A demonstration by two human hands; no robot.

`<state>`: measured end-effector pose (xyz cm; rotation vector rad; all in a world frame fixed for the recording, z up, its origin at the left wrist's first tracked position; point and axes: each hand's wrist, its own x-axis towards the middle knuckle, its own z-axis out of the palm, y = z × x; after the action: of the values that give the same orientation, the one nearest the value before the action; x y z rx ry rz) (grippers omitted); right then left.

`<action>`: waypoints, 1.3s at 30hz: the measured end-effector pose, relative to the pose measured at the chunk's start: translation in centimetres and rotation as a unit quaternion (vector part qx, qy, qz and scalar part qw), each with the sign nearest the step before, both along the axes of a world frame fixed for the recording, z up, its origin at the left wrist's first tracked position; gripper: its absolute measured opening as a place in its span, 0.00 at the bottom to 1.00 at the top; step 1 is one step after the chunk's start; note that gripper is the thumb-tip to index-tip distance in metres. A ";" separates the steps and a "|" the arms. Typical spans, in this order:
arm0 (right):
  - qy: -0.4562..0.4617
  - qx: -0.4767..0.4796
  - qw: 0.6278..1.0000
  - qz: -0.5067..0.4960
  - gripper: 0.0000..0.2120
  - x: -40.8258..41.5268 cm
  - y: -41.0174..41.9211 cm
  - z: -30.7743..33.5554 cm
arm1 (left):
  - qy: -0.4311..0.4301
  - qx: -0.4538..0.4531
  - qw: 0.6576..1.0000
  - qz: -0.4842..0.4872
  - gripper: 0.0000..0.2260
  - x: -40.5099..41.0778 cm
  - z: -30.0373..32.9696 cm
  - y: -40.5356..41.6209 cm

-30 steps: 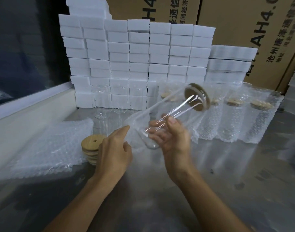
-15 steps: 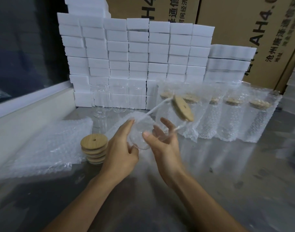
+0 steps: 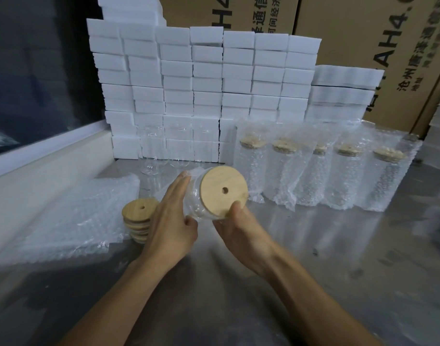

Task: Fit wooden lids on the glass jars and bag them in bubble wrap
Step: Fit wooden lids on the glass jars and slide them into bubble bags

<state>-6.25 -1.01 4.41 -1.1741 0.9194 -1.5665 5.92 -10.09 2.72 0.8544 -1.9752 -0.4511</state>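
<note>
A lidded glass jar (image 3: 204, 196) is held level above the table centre, lid (image 3: 224, 192) toward the viewer, for bagging: the left hand (image 3: 171, 221) cups the bubble-wrap bag (image 3: 164, 196) around the jar at nine o'clock, while the right hand (image 3: 241, 228) grips the lid's rim at five o'clock.

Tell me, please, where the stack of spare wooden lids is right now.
In the head view, the stack of wooden lids sits on the table left of centre, between the bubble wrap pile and the left hand.

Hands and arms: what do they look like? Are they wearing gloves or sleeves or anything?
No gloves and no sleeves in view. The left hand and right hand are bare, and both forearms are bare right down to the bottom edge of the picture. No ring, watch or bracelet shows. The nails look short and plain.
</note>
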 end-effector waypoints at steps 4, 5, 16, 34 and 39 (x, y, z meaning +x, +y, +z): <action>-0.037 0.056 0.998 0.011 0.50 -1.1 0.3 0.4 | -0.020 -0.057 0.998 -0.010 0.39 0.1 0.0 -0.1; -0.030 0.067 0.997 -0.004 0.46 -1.3 0.2 0.3 | -0.022 -0.066 0.997 -0.023 0.40 0.1 -0.1 0.0; 0.075 0.062 0.963 -0.250 0.21 -2.4 -1.3 -2.0 | -0.081 -0.107 0.985 -0.110 0.43 -0.9 0.4 2.9; 0.201 -0.029 0.865 -0.459 0.20 -1.6 -0.7 -0.7 | 0.037 -0.234 0.970 -0.055 0.28 -0.4 2.0 3.3; 0.078 -0.045 0.887 -0.453 0.25 -2.1 -0.5 -0.1 | 0.024 -0.205 0.975 -0.081 0.31 0.1 2.0 2.8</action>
<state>-8.32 -1.54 4.34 -0.9768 1.6720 -2.2770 6.07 -7.28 4.75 0.4204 -2.0032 -0.1428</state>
